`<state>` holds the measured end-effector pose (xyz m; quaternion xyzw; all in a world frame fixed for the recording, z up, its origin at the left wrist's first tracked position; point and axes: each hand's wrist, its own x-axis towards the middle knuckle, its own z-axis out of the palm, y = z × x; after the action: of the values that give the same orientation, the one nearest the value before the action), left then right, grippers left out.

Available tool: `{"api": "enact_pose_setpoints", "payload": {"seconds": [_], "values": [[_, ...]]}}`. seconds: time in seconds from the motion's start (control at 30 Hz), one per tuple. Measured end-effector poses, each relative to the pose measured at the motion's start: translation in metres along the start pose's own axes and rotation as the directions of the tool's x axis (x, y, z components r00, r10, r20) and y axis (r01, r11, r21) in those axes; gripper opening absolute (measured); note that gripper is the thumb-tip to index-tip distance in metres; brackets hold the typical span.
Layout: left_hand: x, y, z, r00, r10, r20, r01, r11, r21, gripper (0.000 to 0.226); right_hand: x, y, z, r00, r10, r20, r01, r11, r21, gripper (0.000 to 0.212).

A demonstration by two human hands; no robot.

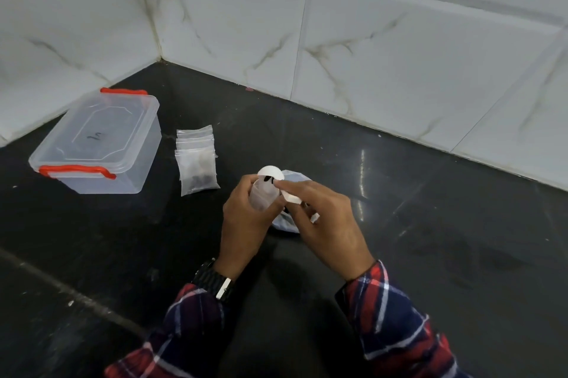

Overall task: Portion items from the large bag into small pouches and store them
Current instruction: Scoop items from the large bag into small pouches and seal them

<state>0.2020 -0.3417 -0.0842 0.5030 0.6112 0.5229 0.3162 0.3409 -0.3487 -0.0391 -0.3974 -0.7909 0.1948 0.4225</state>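
My left hand (246,218) grips a small clear pouch (263,194) with dark bits inside, held upright above the black counter. My right hand (322,218) holds a white plastic spoon (270,172), its bowl tipped at the pouch's mouth. Under my hands lies the large clear bag (292,176), mostly hidden. A stack of small zip pouches (196,159), the front one holding dark pieces, lies to the left. A clear storage box (98,144) with red latches stands shut further left.
White marble-look tiled walls (368,39) meet in a corner behind the black counter (430,239). A counter edge or seam runs diagonally at the lower left.
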Motion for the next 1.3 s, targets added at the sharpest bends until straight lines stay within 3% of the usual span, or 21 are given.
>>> {"api": "enact_pose_setpoints", "payload": {"seconds": [0.2,0.47,0.7,0.87,1.07,1.3], "values": [[-0.003,0.010,0.001,1.000,-0.013,0.007,0.014,0.998,-0.067,0.027,-0.009,0.007,0.000,0.995,-0.093,0.042,0.097,0.987,-0.131,0.036],[-0.004,0.011,0.002,1.000,-0.008,0.008,0.009,0.996,-0.085,0.034,-0.014,0.009,0.000,0.995,-0.103,0.010,0.103,0.990,-0.095,0.036],[-0.002,0.008,0.003,0.999,-0.046,0.002,0.047,0.998,-0.042,0.043,-0.013,0.011,0.002,0.998,-0.016,-0.060,0.017,1.000,0.021,0.032],[0.000,0.003,0.004,0.998,-0.062,-0.006,0.063,0.997,0.042,0.045,-0.010,0.010,0.007,0.968,0.158,-0.193,-0.109,0.964,0.242,0.029],[0.002,-0.012,0.007,0.993,-0.122,-0.006,0.122,0.989,0.082,0.046,-0.008,0.024,0.006,0.941,0.288,-0.177,-0.241,0.939,0.245,0.020],[0.001,-0.018,0.008,0.979,-0.191,0.068,0.186,0.979,0.084,0.046,-0.005,0.055,0.010,0.965,0.253,-0.063,-0.258,0.962,-0.086,0.020]]}}
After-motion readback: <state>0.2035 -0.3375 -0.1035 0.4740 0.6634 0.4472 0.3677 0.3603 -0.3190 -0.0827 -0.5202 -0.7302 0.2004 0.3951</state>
